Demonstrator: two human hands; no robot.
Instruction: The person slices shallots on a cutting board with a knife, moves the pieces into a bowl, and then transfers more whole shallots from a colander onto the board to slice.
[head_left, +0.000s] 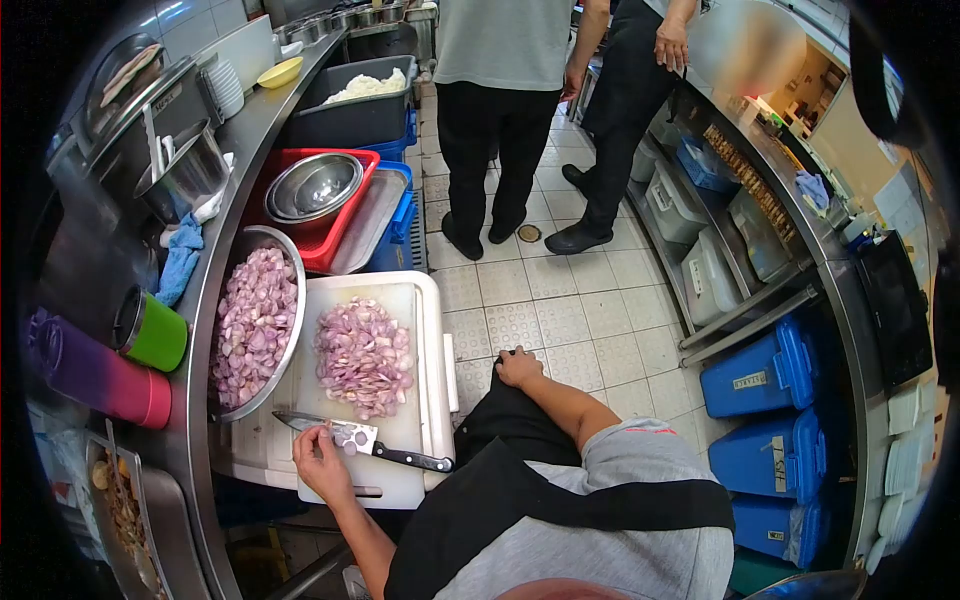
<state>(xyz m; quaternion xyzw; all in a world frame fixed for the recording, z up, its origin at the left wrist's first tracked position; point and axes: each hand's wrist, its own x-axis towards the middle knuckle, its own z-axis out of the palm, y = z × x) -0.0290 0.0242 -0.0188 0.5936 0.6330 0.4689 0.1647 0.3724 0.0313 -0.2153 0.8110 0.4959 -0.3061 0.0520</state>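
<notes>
My left hand point(320, 468) is at the near edge of the cutting board point(432, 340), its fingers drawn together against the blade of a knife point(405, 456). What they pinch, if anything, is too small to make out. The knife lies flat with its black handle pointing right, and pale bits cling to the blade. Beyond it a heap of cut shallots point(365, 355) covers the middle of the board. A large steel bowl point(298, 290) full of cut shallots stands just left of the heap. My right hand point(518, 367) rests on my knee, fingers spread, holding nothing.
Two people point(500, 100) stand ahead on the tiled floor point(560, 310). Metal bowls point(315, 187) sit in a red basket point(290, 240) behind the board. A steel counter point(200, 350) with tumblers point(150, 328) runs along the left; blue bins point(765, 375) stand at the right.
</notes>
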